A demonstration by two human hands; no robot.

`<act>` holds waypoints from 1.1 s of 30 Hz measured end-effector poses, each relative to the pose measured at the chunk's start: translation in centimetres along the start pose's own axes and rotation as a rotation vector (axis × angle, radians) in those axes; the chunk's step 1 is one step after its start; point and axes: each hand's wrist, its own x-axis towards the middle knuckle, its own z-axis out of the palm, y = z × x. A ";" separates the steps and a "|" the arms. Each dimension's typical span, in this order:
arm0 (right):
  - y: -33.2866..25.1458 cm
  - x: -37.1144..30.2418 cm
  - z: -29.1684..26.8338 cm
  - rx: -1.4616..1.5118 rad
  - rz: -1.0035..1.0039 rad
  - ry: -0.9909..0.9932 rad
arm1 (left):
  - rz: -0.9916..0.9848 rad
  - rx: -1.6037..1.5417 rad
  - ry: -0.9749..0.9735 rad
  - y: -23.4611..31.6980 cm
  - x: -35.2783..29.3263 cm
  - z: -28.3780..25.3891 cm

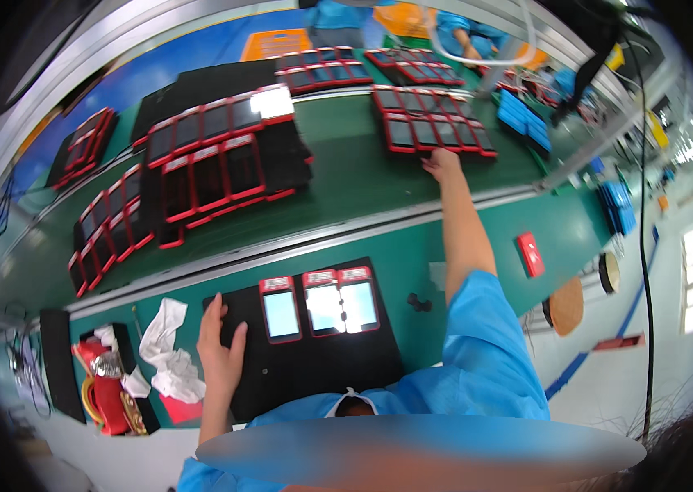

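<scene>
My left hand (219, 348) rests at the left edge of a black mat (338, 361), its thumb and fingers apart and nothing in them. On that mat lie a red-framed phone-like device (282, 312) with a lit pale screen and, to its right, two more lit devices (340, 303) side by side. Stretched far forward, my right hand (442, 164) has its fingers curled at the near edge of a group of red-framed devices (420, 119) with dark screens, set out in two rows. What those fingers grip is hidden.
Left on the raised green conveyor (338, 180) are more dark-screened devices (211, 176) on black boards. A metal rail (297, 266) divides it from the bench. White cloth (170, 353), red rolls (109, 394) and a red block (530, 254) lie nearby. Co-workers (469, 37) stand across.
</scene>
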 end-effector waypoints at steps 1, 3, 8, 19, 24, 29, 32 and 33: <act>4.0 0.4 3.5 -0.035 0.053 0.005 | -0.036 0.049 0.064 -0.6 0.2 -1.9; 5.0 -3.6 6.5 -0.177 0.021 0.133 | -0.003 0.025 0.236 -1.6 3.0 -3.8; 8.1 -22.4 16.6 -0.767 -0.701 -0.356 | 0.083 0.325 0.464 -4.4 13.0 -7.8; 8.1 -31.4 31.8 -1.298 -1.182 -0.437 | 0.141 0.446 0.140 -7.3 20.3 -6.2; 8.1 -29.8 30.9 -1.291 -1.094 -0.386 | 0.105 0.273 0.077 -8.5 20.5 -7.2; 7.9 -29.7 31.6 -1.335 -1.024 -0.339 | 0.045 0.500 0.231 -7.8 20.3 -4.6; 8.8 -29.4 32.1 -1.318 -1.104 -0.265 | -0.034 0.545 0.342 -7.3 20.8 -3.2; 9.0 -28.9 32.1 -1.252 -1.150 -0.245 | -0.066 0.562 0.369 -7.2 20.9 -2.9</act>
